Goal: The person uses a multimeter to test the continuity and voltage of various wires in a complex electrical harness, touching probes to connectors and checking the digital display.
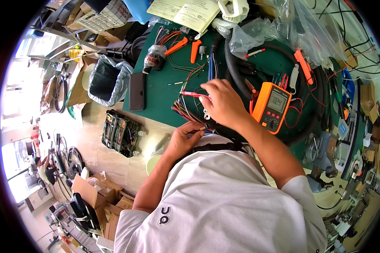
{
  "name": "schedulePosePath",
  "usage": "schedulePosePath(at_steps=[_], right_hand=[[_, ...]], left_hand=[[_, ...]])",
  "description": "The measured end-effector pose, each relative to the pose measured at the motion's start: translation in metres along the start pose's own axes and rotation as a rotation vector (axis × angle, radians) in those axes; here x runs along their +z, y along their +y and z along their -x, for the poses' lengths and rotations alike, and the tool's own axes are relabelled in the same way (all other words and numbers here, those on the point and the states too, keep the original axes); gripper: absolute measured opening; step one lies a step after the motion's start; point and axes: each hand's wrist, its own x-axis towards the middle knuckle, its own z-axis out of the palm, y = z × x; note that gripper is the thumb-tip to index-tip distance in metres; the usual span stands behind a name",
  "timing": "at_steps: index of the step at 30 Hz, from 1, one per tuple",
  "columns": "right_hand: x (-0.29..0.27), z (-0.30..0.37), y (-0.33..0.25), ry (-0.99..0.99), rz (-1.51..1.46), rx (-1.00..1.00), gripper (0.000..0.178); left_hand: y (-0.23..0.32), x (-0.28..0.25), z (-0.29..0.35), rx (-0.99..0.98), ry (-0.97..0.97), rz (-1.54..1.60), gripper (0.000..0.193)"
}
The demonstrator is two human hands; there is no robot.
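My right hand [223,101] is closed round a red test probe [194,94], whose tip points left to thin wires over the green work mat [160,114]. Close to my body, my left hand [185,140] pinches a small brass-coloured pin or wire end [203,128]; its exact kind is hard to make out. Between the hands a bundle of coloured wires [182,110] fans out. To the right lies an orange multimeter [271,107] with its display lit and a red lead [298,110] beside it. Thick black cable [232,63] runs behind my right hand.
A black phone-like slab [137,92] lies at the mat's left edge. Orange-handled tools [195,51], a utility knife [294,79] and a notebook [185,12] are farther back. Left of the table stand a lined bin [108,80] and an open tool case [120,133].
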Motion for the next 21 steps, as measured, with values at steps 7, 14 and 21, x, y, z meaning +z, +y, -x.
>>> schedulePosePath(at_steps=[7,14,21], right_hand=[[0.068,-0.055,0.020,-0.647,0.352,0.138,0.038],[0.081,-0.065,0.019,-0.714,0.359,0.228,0.038],[0.056,-0.076,0.030,-0.842,-0.357,0.638,0.051]], left_hand=[[0.001,-0.007,0.004,0.009,0.028,0.014,0.020],[-0.003,-0.015,0.011,-0.037,0.049,0.031,0.019],[-0.009,-0.018,0.003,-0.035,0.030,0.104,0.018]])
